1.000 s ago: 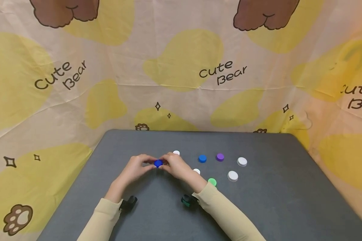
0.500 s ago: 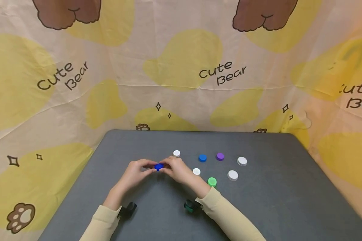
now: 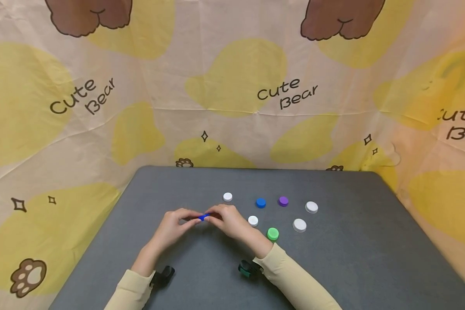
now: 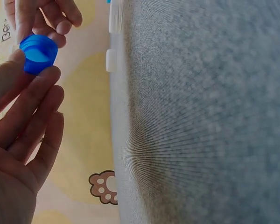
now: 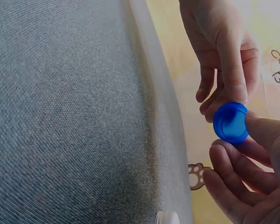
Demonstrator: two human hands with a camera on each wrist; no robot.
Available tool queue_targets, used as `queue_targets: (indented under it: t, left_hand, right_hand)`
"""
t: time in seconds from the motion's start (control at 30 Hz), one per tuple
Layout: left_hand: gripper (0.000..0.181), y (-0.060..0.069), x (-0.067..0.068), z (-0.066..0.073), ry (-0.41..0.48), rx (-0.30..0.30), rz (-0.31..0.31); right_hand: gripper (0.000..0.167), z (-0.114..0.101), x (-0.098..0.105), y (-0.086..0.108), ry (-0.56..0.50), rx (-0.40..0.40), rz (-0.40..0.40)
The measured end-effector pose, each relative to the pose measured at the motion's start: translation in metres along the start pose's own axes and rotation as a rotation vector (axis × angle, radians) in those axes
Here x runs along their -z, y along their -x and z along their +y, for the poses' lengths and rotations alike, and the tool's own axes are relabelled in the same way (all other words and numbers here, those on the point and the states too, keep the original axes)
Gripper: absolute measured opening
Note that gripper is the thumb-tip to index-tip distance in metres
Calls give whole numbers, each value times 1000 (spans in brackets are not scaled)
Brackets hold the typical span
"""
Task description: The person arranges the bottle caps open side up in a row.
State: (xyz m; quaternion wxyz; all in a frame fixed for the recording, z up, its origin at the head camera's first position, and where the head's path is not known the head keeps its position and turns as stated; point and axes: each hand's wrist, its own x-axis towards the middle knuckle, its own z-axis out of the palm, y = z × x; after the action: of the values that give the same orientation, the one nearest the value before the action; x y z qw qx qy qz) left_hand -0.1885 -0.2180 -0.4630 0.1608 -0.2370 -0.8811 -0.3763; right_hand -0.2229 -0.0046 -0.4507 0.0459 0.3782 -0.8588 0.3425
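Observation:
A dark blue cap [image 3: 203, 217] is held between both hands, above the grey table. My left hand [image 3: 171, 225] pinches its left side with thumb and fingers; my right hand [image 3: 230, 221] pinches the right side. In the left wrist view the hollow inside of the blue cap [image 4: 38, 54] shows between the fingertips. The right wrist view also shows the blue cap [image 5: 231, 122], its open side facing that camera, with the thumb of my right hand [image 5: 252, 163] on its edge.
On the grey table [image 3: 356, 258], right of the hands, lie a blue cap [image 3: 261, 203], a purple cap [image 3: 283, 201], a green cap [image 3: 273, 234] and several white caps, one small [image 3: 252, 221] close beside my right hand. A patterned cloth [image 3: 232, 77] hangs behind.
Both hands have come slightly nearer the front of the table with the dark blue cap, which is now tilted. A small white cap behind my right hand has come fully into view.

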Motion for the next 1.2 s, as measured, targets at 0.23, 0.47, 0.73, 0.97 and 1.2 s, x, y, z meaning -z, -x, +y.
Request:
queue_targets:
  t: [0.23, 0.47, 0.73, 0.97, 1.2]
  left_hand:
    - [15, 1, 0, -1, 43, -20, 12]
    - [17, 5, -1, 0, 58, -34, 17]
    - [19, 9, -3, -3, 89, -42, 10]
    - [28, 15, -2, 0, 143, 13, -23]
    - [33, 15, -2, 2, 129, 39, -49]
  right_hand:
    - [19, 1, -2, 2, -52, -26, 12]
    - [21, 2, -8, 3, -70, -45, 11]
    - [24, 2, -14, 3, -108, -78, -5]
    - [28, -1, -18, 4, -156, -117, -20]
    - [30, -3, -21, 3, -140, -117, -5]
